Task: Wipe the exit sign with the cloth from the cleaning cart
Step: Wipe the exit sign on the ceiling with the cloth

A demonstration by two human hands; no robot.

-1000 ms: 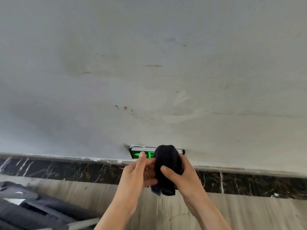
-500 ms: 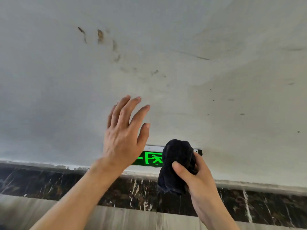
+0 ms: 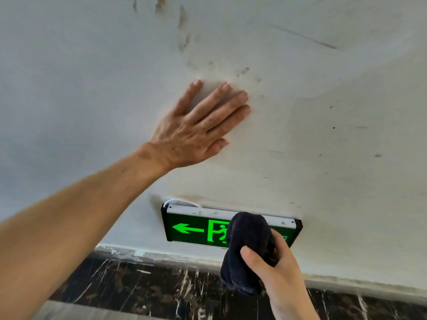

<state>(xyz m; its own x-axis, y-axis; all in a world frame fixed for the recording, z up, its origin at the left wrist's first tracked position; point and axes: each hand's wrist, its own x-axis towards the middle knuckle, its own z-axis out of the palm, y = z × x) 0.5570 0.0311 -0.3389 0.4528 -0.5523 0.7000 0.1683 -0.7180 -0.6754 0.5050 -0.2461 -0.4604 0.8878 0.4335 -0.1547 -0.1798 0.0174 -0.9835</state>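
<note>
Since half a second ago the left hand [image 3: 196,125] has gone from hovering in the air to lying flat on the wall [image 3: 323,112], fingers spread, above and left of the sign; the view has also drawn closer.

Nearest, the right hand [image 3: 275,266] clutches the bunched dark cloth [image 3: 247,245], thumb on its front and fingers wrapped behind. The cloth covers the right-centre of the exit sign [image 3: 191,229], over the running figure; whether it presses on the face or sits just off it I cannot tell.

So the cloth is fetched and brought to the sign, and wiping looks barely begun: the arrow end near the sign's left edge and the pale top strip are still uncovered.

Below the sign's lower edge runs a dark marble skirting [image 3: 138,285]. Farther up, the wall bears brown smudges [image 3: 182,31] and scuffs. Nothing blocks the sign; a white cable [image 3: 178,201] loops at its top left corner and might snag.
</note>
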